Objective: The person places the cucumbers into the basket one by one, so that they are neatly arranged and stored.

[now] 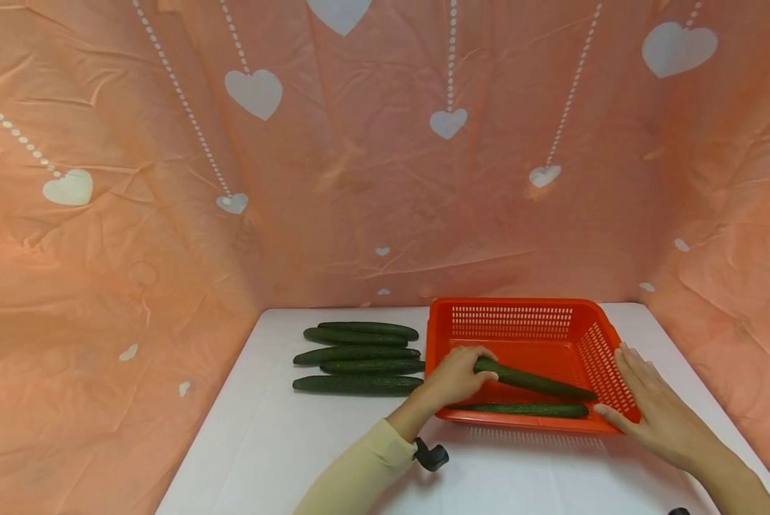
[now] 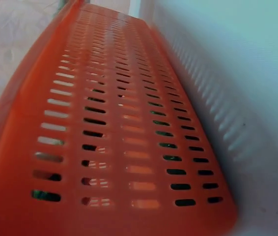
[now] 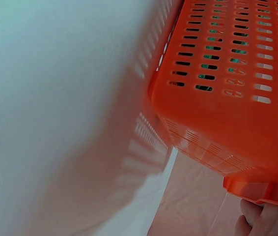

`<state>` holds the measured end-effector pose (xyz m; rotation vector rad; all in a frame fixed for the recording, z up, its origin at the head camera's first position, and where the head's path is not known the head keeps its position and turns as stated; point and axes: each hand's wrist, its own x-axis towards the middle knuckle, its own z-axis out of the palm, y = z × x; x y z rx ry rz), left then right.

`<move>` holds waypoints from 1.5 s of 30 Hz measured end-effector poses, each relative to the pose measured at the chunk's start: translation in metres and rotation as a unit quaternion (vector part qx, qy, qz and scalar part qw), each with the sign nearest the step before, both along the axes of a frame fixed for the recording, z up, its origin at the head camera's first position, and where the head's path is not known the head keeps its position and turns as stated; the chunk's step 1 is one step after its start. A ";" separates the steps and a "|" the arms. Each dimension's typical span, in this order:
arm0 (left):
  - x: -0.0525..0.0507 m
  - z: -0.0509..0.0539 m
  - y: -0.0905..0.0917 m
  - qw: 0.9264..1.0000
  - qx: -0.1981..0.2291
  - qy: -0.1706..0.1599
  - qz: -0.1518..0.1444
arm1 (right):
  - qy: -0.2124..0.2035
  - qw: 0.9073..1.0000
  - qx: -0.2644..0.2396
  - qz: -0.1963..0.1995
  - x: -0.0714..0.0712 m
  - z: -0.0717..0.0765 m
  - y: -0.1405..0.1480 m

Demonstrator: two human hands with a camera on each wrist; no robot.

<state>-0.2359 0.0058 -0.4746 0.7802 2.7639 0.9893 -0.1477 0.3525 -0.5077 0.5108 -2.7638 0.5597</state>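
In the head view my left hand (image 1: 457, 375) grips one end of a long dark green cucumber (image 1: 539, 382), which slants across the inside of a red plastic basket (image 1: 517, 303). Nearer the basket's front wall lies another cucumber (image 1: 520, 410). My right hand (image 1: 658, 415) rests against the right rim with straight fingers. Those fingertips (image 3: 257, 214) show at the rim in the right wrist view. Through the slots of the basket wall (image 2: 104, 123), the left wrist view gives glimpses of green; the left hand itself is outside that view.
Several cucumbers (image 1: 359, 386) lie side by side left of the basket on a white-covered table (image 1: 243, 436). A pinkish-orange cloth with white hearts (image 1: 359, 214) hangs around the back and sides. A black wrist strap piece (image 1: 431, 455) sticks out from the left sleeve.
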 end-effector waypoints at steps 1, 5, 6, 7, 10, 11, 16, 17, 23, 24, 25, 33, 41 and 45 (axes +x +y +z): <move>0.000 -0.001 0.000 1.000 -0.003 -0.002 -0.003 | 0.001 1.000 0.000 0.001 0.000 0.001 0.000; 0.002 0.001 -0.002 1.000 -0.002 0.004 -0.018 | -0.004 1.000 0.003 0.001 0.000 0.002 0.000; 0.002 0.003 -0.003 1.000 0.000 0.006 -0.021 | -0.004 1.000 0.003 0.002 0.000 0.002 0.001; 0.002 0.006 -0.005 1.000 0.004 0.009 -0.023 | -0.006 1.000 0.004 0.001 0.000 0.002 0.001; 0.003 0.014 -0.013 1.000 0.015 0.014 -0.016 | -0.003 1.000 0.001 0.003 -0.001 0.002 0.001; 0.003 0.016 -0.017 1.000 0.019 0.016 -0.012 | -0.003 1.000 0.000 0.004 -0.001 0.002 0.001; 0.003 0.022 -0.044 0.999 0.045 0.018 0.009 | 0.007 1.000 -0.004 0.012 -0.003 0.003 0.002; 0.002 0.023 -0.051 0.998 0.053 0.021 0.012 | 0.006 1.000 -0.006 0.012 -0.003 0.003 0.002; 0.001 0.021 -0.094 0.994 0.099 0.030 0.034 | -0.009 1.000 -0.009 0.006 -0.003 0.004 0.000; 0.000 0.019 -0.100 0.994 0.101 0.034 0.037 | -0.007 1.000 -0.007 0.007 -0.004 0.005 0.000; 0.000 0.017 -0.107 0.993 0.101 0.039 0.042 | -0.002 1.000 -0.009 0.010 -0.004 0.005 0.000; 0.004 -0.005 -0.152 0.992 0.093 0.044 0.069 | -0.003 1.000 -0.012 0.008 -0.002 0.003 0.000; 0.007 -0.019 -0.190 0.992 0.075 0.042 0.095 | 0.020 1.000 0.001 0.009 -0.004 0.000 0.003; 0.008 -0.021 -0.207 0.991 0.069 0.032 0.112 | 0.022 1.000 0.001 0.009 -0.004 0.000 0.002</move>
